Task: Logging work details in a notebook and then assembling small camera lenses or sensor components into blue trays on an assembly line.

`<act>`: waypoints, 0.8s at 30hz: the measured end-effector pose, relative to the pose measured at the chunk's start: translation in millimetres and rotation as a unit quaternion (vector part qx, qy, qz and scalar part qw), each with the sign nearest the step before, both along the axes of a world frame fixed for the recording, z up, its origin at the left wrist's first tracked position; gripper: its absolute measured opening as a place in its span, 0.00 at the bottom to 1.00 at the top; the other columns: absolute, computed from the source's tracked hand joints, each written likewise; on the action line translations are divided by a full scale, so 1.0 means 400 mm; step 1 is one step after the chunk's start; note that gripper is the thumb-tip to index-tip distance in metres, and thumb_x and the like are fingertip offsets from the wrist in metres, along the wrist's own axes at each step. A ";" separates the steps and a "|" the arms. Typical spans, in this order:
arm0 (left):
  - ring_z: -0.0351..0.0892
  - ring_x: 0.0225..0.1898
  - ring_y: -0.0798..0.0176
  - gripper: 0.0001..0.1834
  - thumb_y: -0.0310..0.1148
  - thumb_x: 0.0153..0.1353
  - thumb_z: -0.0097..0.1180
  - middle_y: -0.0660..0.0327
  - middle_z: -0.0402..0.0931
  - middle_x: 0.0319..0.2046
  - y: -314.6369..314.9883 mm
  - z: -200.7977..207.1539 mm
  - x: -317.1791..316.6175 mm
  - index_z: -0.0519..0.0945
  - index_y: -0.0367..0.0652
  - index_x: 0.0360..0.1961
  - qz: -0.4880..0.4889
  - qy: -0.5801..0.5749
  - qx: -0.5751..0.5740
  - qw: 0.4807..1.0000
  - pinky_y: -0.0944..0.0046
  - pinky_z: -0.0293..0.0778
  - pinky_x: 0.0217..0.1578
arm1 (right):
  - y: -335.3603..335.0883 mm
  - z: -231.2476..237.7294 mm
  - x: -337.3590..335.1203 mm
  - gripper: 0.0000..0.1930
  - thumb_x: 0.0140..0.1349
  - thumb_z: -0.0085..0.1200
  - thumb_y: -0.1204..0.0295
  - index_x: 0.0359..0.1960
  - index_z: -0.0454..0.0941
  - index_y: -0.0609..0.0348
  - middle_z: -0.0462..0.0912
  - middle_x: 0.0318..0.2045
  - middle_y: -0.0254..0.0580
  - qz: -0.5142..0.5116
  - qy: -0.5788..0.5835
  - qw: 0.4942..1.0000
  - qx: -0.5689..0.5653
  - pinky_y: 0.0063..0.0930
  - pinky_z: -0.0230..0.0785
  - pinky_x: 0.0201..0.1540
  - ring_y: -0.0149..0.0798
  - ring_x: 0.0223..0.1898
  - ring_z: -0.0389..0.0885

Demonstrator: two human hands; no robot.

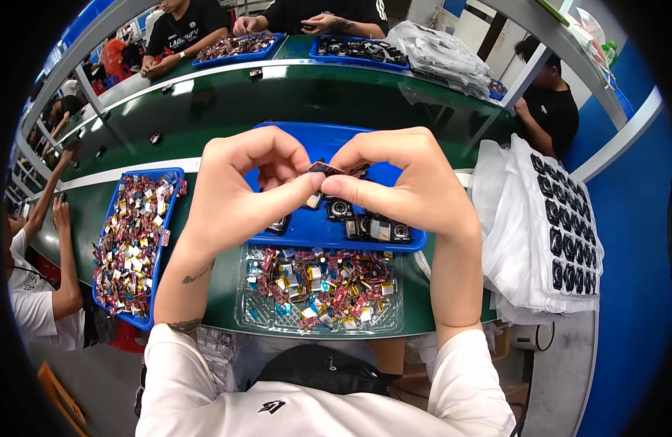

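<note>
At six o'clock from a worker's hands, a clear plastic tray (395, 306) of small red circuit boards (339, 290) sits on a green bench (222, 293). Above it, the bare left hand (232, 191) and right hand (430, 191) come together, thumbs and forefingers pinched on a small dark part (325, 168) with a reddish edge, its full shape hidden by the fingertips. Beneath the hands, a blue tray (301, 231) holds black cases (379, 230) with round fittings. A second blue tray (161, 256), heaped with boards, lies at eight o'clock; between three and four, a white stack (500, 244) carries rows of black pieces (565, 247). Farther off runs a dark green belt (226, 109). Beyond, co-workers (186, 33) in black handle parts at eleven and twelve o'clock, near two more loaded blue trays.
</note>
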State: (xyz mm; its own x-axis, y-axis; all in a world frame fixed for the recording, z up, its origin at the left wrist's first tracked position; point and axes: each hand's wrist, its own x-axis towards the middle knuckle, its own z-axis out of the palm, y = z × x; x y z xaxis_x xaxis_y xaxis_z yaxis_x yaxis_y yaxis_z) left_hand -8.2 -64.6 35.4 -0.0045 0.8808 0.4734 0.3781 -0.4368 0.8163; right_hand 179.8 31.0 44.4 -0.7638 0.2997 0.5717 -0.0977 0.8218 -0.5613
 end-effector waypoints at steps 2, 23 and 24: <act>0.72 0.24 0.81 0.07 0.24 0.52 0.64 0.68 0.76 0.24 0.017 0.016 0.025 0.76 0.36 0.28 0.015 -0.019 0.024 0.999 0.80 0.64 0.25 | -0.009 0.013 0.016 0.07 0.54 0.61 0.72 0.29 0.81 0.65 0.82 0.22 0.42 -0.066 0.063 0.996 -0.015 0.22 0.73 0.29 0.34 0.24 0.82; 0.70 0.24 0.74 0.05 0.25 0.56 0.58 0.64 0.73 0.23 0.053 0.041 0.005 0.78 0.33 0.28 0.006 0.098 0.120 0.988 0.74 0.65 0.25 | 0.014 0.007 0.020 0.05 0.52 0.61 0.75 0.29 0.80 0.63 0.82 0.23 0.43 -0.102 0.039 0.991 0.071 0.25 0.73 0.28 0.36 0.24 0.82; 0.70 0.24 0.74 0.05 0.25 0.55 0.59 0.63 0.74 0.24 0.054 0.040 -0.002 0.79 0.32 0.27 0.008 0.113 0.112 0.987 0.74 0.65 0.24 | 0.012 0.003 0.014 0.05 0.52 0.61 0.75 0.29 0.80 0.63 0.82 0.23 0.43 -0.099 0.041 0.992 0.071 0.25 0.73 0.28 0.36 0.24 0.82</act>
